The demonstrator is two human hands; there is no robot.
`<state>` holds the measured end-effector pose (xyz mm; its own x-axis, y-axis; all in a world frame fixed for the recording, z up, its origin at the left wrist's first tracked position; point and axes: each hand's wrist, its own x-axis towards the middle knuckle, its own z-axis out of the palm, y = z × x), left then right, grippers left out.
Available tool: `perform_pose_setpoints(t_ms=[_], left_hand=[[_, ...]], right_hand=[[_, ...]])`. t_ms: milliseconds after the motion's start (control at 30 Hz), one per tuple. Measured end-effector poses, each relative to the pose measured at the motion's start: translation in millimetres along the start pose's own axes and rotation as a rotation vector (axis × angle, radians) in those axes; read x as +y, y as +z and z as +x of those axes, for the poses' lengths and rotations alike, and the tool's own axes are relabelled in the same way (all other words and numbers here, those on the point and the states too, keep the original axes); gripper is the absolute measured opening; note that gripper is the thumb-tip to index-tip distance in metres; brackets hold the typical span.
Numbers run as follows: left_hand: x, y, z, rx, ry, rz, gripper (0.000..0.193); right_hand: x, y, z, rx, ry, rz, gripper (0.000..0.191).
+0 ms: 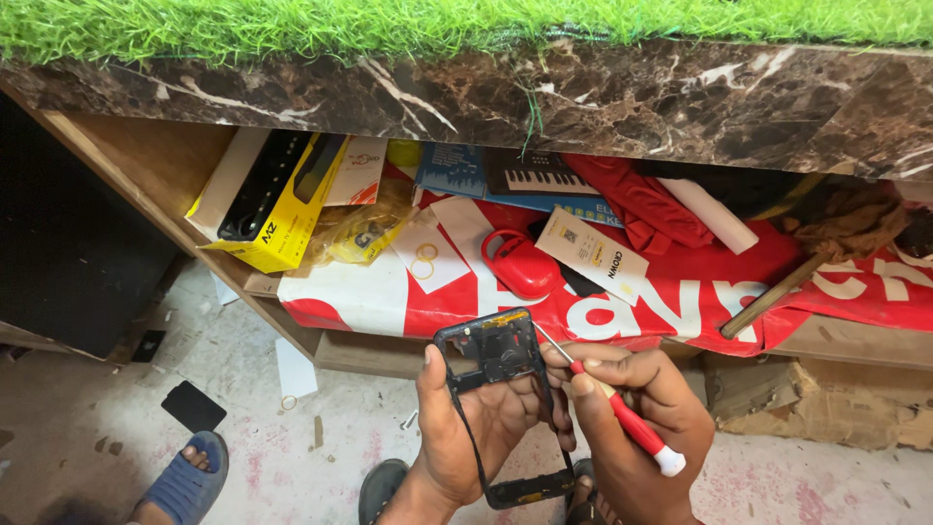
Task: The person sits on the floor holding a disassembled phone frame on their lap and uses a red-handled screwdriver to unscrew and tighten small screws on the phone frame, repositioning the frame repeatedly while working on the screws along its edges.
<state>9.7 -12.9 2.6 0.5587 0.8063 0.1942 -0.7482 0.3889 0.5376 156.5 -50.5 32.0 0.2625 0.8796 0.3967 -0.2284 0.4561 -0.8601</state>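
Two hands meet at the lower middle of the frame. The left hand (pixel 476 428) cradles a black plastic phone frame (pixel 501 399), a thin rectangular shell with an open middle and a denser block of parts at its top end, fingers wrapped behind it. The right hand (pixel 637 408) pinches a slim screwdriver (pixel 617 408) with a glossy red handle and white cap, its metal tip resting on the frame's upper right edge.

Above, a dark veined marble counter edge (pixel 583 97) runs under green artificial grass (pixel 389 24). Behind the hands, a wooden shelf (pixel 126 165) holds a crumpled red and white banner (pixel 680 292), a yellow box (pixel 277 209), a red oval case (pixel 520 262) and a wooden stick (pixel 773 297). At lower left, a blue sandal (pixel 190 476) rests on the dusty floor (pixel 292 428).
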Motion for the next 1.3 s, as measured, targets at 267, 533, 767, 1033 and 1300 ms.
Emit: perform_pose_setpoints(t_ms=[267, 533, 767, 1033, 1300], left_hand=[[1.9, -0.1, 0.5, -0.022, 0.031, 0.046, 0.106], [-1.2, -3.9, 1.0, -0.05, 0.032, 0.037, 0.109], [-0.2, -1.8, 1.1, -0.018, 0.013, -0.002, 0.111], [1.1, -2.1, -0.6, -0.007, 0.014, -0.004, 0.107], [-2.1, -2.8, 0.7, -0.07, 0.065, 0.012, 0.108]], right_hand=[[-1.7, 2.8, 1.0, 0.033, 0.024, -0.08, 0.006], [0.0, 5.3, 0.7, 0.025, -0.025, -0.156, 0.01], [0.0, 3.7, 1.8, 0.03, -0.018, -0.069, 0.009], [0.2, -0.7, 1.0, -0.015, -0.019, -0.092, 0.009], [-2.6, 0.4, 3.0, 0.013, 0.021, -0.085, 0.006]])
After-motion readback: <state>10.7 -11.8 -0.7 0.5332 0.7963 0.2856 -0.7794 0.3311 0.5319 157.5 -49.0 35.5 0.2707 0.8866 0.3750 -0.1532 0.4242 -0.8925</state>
